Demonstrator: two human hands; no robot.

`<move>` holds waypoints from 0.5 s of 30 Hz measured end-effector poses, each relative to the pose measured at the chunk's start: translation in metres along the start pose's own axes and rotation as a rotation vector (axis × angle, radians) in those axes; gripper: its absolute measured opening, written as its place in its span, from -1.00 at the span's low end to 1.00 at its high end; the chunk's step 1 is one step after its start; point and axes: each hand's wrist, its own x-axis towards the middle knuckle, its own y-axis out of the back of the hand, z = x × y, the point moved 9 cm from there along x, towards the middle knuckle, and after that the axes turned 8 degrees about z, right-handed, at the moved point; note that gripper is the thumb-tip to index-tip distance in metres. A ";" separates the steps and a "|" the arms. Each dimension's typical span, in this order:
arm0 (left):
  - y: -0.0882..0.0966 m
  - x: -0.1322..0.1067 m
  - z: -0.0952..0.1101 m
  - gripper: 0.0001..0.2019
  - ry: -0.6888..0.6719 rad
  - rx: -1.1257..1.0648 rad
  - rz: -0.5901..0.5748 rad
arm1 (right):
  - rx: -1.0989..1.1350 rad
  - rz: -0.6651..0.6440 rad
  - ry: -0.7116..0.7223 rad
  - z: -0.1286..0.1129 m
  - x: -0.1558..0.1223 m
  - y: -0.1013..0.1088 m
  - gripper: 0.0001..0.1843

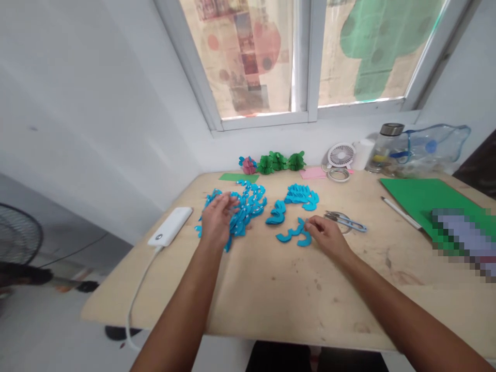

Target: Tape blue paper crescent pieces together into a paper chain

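My left hand [217, 217] hovers over a heap of blue curved paper pieces [248, 206], its fingers stretched out and slightly apart; nothing shows in them. Part of the heap lies hidden behind this hand. My right hand [327, 236] is closed, with thumb and fingertips pinched at the right edge of a wavy blue paper cutout [296, 233]. Between the hands sits a small stack of blue paper pieces [276, 213]. A larger row of overlapping blue pieces [301, 195] lies farther back.
Right of my right hand lie small blue-handled scissors [351, 221]. A white power bank [170, 226] with a cable is at the left. Green paper flowers [277, 161], a small fan [341, 155] and a bottle [387, 147] line the wall. Green sheets [434, 194] and a pen [401, 212] lie right.
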 end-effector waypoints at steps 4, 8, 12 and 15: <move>-0.046 -0.055 -0.030 -0.85 0.462 -0.327 -0.203 | 0.000 -0.009 0.003 -0.001 0.000 -0.003 -0.72; -0.076 -0.086 -0.044 -0.80 0.585 -0.401 -0.265 | 0.056 0.038 -0.023 -0.002 0.001 0.004 -0.74; -0.109 -0.108 -0.060 -0.58 0.595 -0.300 -0.428 | 0.090 0.201 -0.074 0.009 0.008 0.032 -0.76; -0.129 -0.124 -0.072 -0.51 0.587 -0.226 -0.522 | 0.047 0.359 -0.140 0.028 0.014 0.063 -0.75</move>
